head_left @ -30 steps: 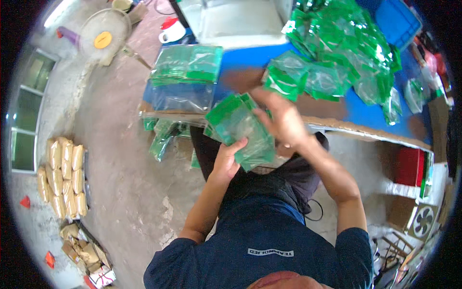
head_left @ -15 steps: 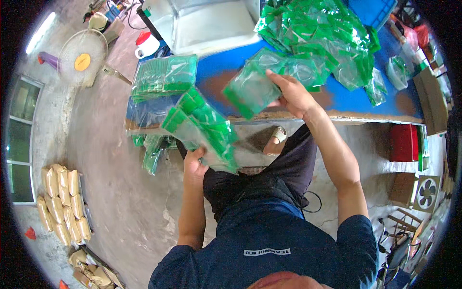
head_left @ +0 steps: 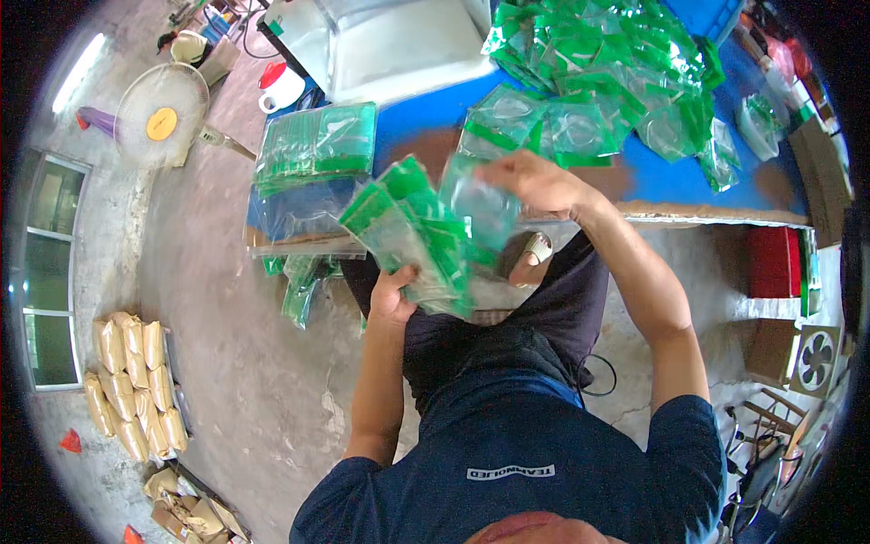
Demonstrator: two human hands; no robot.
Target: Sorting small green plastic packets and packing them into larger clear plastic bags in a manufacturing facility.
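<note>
My left hand [head_left: 394, 295] is closed round the lower end of a fanned bunch of clear plastic packets with green ends [head_left: 412, 231], held above my lap. Just right of that bunch, my right hand [head_left: 539, 184] pinches a single clear-and-green packet [head_left: 478, 210], smeared by motion. Whether this packet touches the bunch I cannot tell. Beyond my right hand, more packets [head_left: 507, 113] with round shapes inside lie on the blue table. A large heap of the same packets [head_left: 607, 50] rises at the back right.
A neat stack of packets [head_left: 317, 140] stands at the table's left end, with more hanging below [head_left: 304, 290]. Behind it are a pale shallow tray [head_left: 403, 50] and a red-and-white jug [head_left: 281, 86]. A clear tub [head_left: 759, 125] stands at the right; a fan [head_left: 163, 118] at far left.
My right hand has moved left with the packet, away from those on the table and close beside the bunch. My left hand has risen a little and shifted right with the bunch.
</note>
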